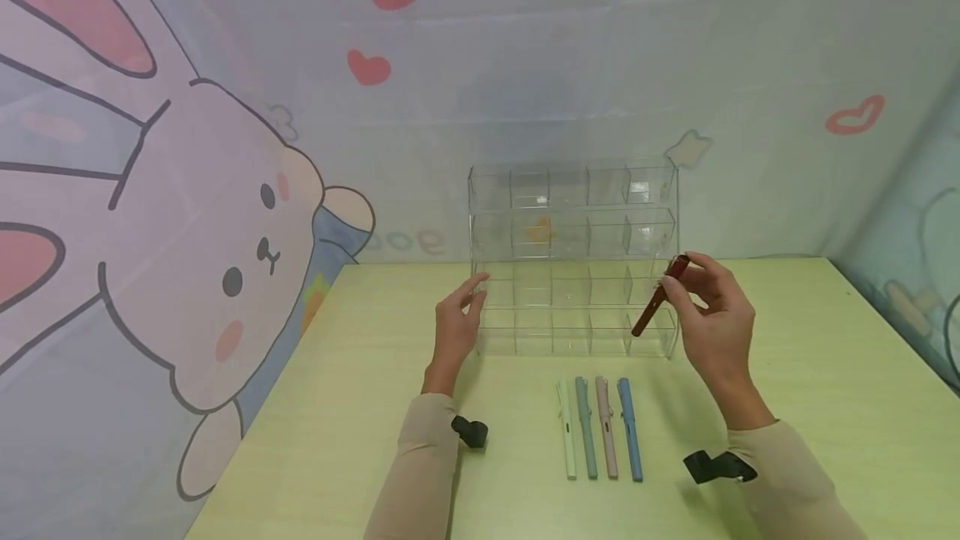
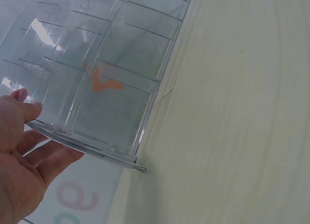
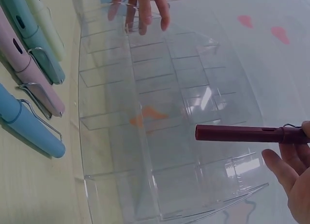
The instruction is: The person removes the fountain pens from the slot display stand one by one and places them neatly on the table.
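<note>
A clear plastic rack (image 1: 572, 294) with stepped rows of compartments stands upright on the table. My left hand (image 1: 455, 323) grips its left side panel; in the left wrist view the thumb (image 2: 31, 112) lies on the inner face and the fingers pass behind the edge. With thumb and fingertips my right hand (image 1: 716, 323) pinches a dark red pen (image 3: 237, 133) by its clip end. The pen slants in front of the rack's right side, its free end down and left. On the table before the rack lie a pale green pen (image 1: 567, 432), teal pen (image 1: 587, 432), pinkish pen (image 1: 607, 432) and blue pen (image 1: 632, 432).
The four pens lie side by side, roughly parallel, between my forearms on the pale wooden table (image 1: 322, 440). Behind the rack hangs a printed cloth (image 1: 570, 40) with a rabbit and hearts. Black cameras (image 1: 471, 432) are strapped at both wrists.
</note>
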Available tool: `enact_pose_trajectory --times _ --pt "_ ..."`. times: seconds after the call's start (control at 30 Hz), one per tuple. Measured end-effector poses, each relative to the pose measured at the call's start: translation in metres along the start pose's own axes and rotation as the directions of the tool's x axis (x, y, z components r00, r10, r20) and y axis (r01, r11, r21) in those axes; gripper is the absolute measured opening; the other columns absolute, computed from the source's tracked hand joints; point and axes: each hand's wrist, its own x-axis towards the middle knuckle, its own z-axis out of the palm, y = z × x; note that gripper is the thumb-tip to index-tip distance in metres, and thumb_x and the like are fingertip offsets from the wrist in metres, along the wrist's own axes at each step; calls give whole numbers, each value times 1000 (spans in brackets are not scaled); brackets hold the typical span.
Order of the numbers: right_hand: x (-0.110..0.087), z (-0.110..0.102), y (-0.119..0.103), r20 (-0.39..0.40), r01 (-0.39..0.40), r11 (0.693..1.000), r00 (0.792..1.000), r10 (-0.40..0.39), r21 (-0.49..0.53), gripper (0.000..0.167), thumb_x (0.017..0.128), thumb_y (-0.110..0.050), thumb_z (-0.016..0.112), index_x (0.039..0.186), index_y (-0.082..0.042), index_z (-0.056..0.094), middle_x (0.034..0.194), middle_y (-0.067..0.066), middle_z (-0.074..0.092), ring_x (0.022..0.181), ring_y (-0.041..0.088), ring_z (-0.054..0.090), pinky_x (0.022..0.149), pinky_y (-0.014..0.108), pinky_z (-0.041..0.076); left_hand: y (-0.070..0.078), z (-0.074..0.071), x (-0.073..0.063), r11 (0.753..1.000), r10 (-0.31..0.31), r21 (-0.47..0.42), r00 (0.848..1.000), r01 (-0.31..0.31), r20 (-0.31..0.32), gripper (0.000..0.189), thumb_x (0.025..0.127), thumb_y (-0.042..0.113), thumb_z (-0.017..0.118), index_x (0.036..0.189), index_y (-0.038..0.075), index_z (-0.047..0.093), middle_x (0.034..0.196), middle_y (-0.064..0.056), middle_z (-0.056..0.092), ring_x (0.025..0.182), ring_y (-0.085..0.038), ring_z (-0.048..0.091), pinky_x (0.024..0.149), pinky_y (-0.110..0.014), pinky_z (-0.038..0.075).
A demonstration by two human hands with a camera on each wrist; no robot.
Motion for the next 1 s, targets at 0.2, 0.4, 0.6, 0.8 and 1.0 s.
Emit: enact_pose_trajectory --times 0.2,0.4,0.6,0.8,1.0 --pt "2 -3 0 3 0 999 1000 0 45 41 91 9 68 131 9 57 101 2 66 85 8 69 67 22 57 0 0 0 1000 1 -4 1000 -1 9 31 102 14 61 131 17 68 137 -8 61 117 -36 63 98 -51 50" --pt "3 -7 0 27 -33 999 999 32 30 42 94 4 65 134 8 53 102 3 64 88 10 68 64 23 57 0 0 1 1000 -10 7 1000 10 10 31 102 15 61 132 16 68 137 -9 61 118 -37 62 98 -52 49" --pt "5 -12 1 86 -96 991 991 104 -88 42 95 11 59 137 6 51 102 10 63 88 0 66 62 21 57 1 0 -1 1000 -11 0 1000 11 10 31 102 15 62 131 14 68 137 -9 61 118 -37 62 98 -52 50" --pt "7 -17 2 198 -166 953 955 219 -252 45 99 7 56 142 -1 46 108 23 61 87 -9 60 62 19 56 0 -1 0 1000 -1 1 1000 1 7 30 102 14 61 131 14 68 137 -10 61 118 -37 62 98 -51 50" --pt "8 -17 0 270 -248 925 906 327 -289 42 104 1 49 144 3 37 114 26 57 87 -8 59 65 24 58 1 -1 0 1000 10 5 1000 -10 1 30 101 13 62 131 13 68 136 -10 62 117 -37 63 98 -50 50"
